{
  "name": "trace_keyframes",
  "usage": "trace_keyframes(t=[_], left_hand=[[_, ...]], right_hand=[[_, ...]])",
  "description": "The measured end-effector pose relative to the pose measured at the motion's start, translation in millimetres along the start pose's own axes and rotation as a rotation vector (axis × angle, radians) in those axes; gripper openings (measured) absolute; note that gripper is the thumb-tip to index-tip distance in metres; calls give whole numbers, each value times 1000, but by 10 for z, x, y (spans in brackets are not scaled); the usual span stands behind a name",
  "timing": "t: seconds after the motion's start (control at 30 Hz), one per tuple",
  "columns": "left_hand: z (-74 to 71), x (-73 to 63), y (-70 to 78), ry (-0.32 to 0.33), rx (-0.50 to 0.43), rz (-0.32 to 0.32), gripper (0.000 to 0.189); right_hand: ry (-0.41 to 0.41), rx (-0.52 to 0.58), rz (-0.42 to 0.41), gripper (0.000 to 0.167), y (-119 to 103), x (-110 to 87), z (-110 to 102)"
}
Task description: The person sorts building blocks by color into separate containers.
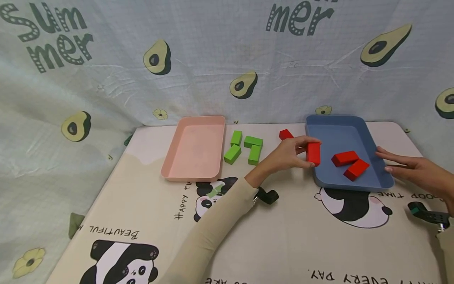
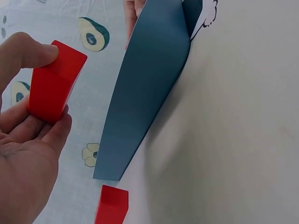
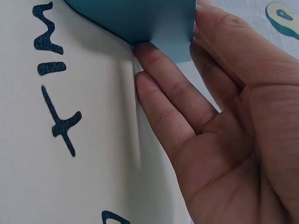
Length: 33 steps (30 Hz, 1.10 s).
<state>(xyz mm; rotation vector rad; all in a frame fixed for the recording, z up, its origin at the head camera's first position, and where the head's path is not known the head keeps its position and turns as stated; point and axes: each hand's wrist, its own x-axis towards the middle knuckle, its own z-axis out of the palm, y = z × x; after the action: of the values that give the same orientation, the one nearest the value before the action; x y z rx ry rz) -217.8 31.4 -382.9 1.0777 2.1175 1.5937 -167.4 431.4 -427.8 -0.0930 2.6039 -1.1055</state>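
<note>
"What does our left hand [image 1: 289,154] hold?"

"We see it pinching a smooth red rectangular block [image 1: 313,154] between thumb and fingers, at the nine o'clock side of the blue rectangular plastic tray [image 1: 338,136]."

"Over the rim or just outside it?"

"From this angle, we can't fairly tell."

"And our right hand [image 1: 416,173]?"

"Fingers extended, fingertips touching the tray's outer wall at three o'clock."

"Inside the tray, we count two more red blocks [image 1: 356,169], lying close together toward six o'clock."

"Another red block on the table [image 1: 298,221] sits at twelve o'clock from our left hand, partly hidden behind it."

"Farther toward nine o'clock we have the pink rectangular plastic tray [image 1: 196,146], with four smooth green rectangular blocks [image 1: 253,141] beside its three o'clock edge."
</note>
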Motion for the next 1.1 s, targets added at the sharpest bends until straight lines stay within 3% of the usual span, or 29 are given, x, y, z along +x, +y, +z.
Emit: trace_keyframes(t=[0.23, 0.57, 1.1], left_hand=[[37, 45, -2, -10, -23, 6, 59], [59, 130, 55, -9, 26, 38, 58], [128, 245, 106, -53, 43, 4, 61]], right_hand=[[4, -6, -18, 69, 24, 31, 6], [2, 10, -33, 66, -10, 5, -7], [2, 31, -51, 64, -25, -16, -12]])
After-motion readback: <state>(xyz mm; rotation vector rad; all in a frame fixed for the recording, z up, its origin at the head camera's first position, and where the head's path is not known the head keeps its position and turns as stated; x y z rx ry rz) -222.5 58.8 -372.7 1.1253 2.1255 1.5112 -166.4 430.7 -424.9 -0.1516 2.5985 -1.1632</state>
